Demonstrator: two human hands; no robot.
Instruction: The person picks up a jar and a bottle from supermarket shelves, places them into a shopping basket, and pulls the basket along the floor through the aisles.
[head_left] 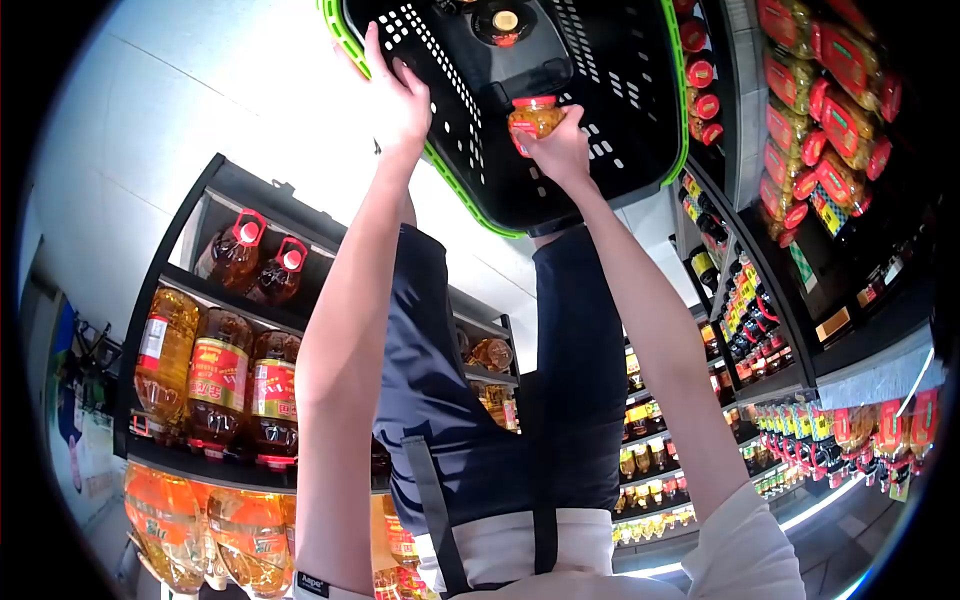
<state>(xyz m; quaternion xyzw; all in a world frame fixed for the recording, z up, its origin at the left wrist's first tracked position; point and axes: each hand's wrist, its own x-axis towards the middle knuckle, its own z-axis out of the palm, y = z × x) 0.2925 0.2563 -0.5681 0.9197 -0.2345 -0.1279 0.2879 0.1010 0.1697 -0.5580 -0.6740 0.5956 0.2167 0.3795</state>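
My right hand [562,148] is closed around a small glass jar [533,124] with a red lid and orange-yellow contents. I hold the jar inside a black shopping basket [520,195] with a bright green rim and perforated walls. Against the basket's left rim lies my left hand [398,108], its fingers stretched out and apart. A dark round-topped container [503,22] with a pale centre and an orange-red edge sits further along in the basket; the frame's edge partly cuts it off.
Large cooking oil bottles [218,375] fill a dark shelf [225,470] on the left. Red-labelled jars [845,100] stand on the right shelving, above rows of sauce bottles [755,310]. My legs [580,350] are below the basket, over a pale floor [200,90].
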